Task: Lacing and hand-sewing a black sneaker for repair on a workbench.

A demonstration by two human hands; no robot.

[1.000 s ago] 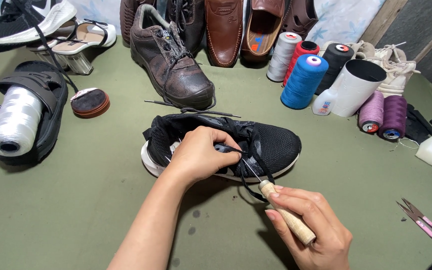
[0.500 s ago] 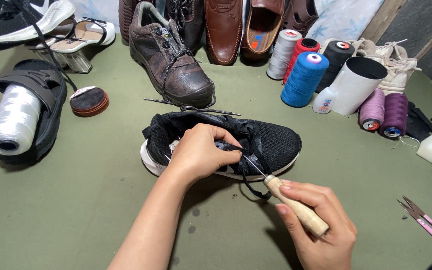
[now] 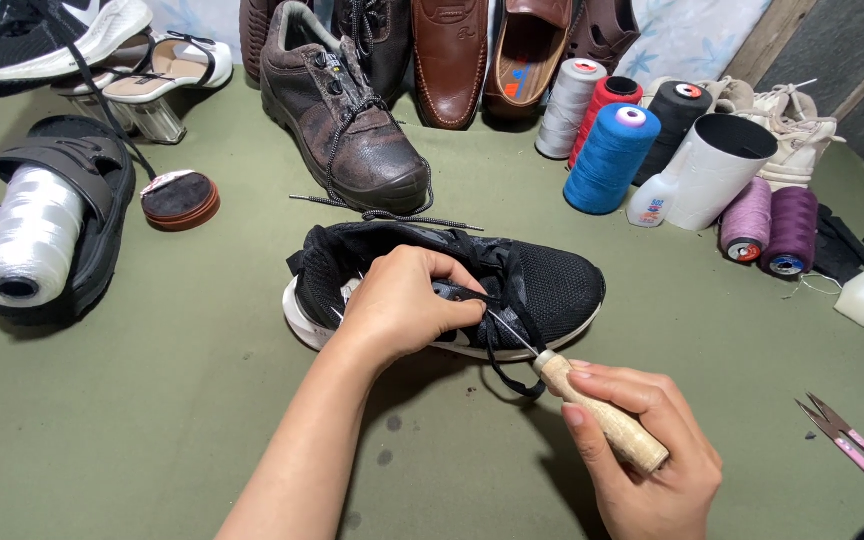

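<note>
A black mesh sneaker [image 3: 552,285] with a white sole lies on its side in the middle of the green table [image 3: 152,420], toe pointing right. My left hand [image 3: 402,305] grips its side near the laces, thumb and fingers pinched on the fabric. My right hand [image 3: 642,450] holds a wooden-handled awl [image 3: 602,412]; the thin metal needle runs up-left to the sneaker's side, right by my left fingertips. A black lace loop hangs below the shoe.
A brown lace-up boot [image 3: 347,120] and more shoes line the back. Thread cones [image 3: 607,160], a white cup [image 3: 717,170] and purple spools [image 3: 772,225] stand at right. A white spool [image 3: 27,240] rests in a black sandal at left. Pink snips [image 3: 857,445] lie at right.
My right hand has shifted slightly right and down with the awl, its needle staying at the sneaker's side. My left hand keeps its grip on the shoe.
</note>
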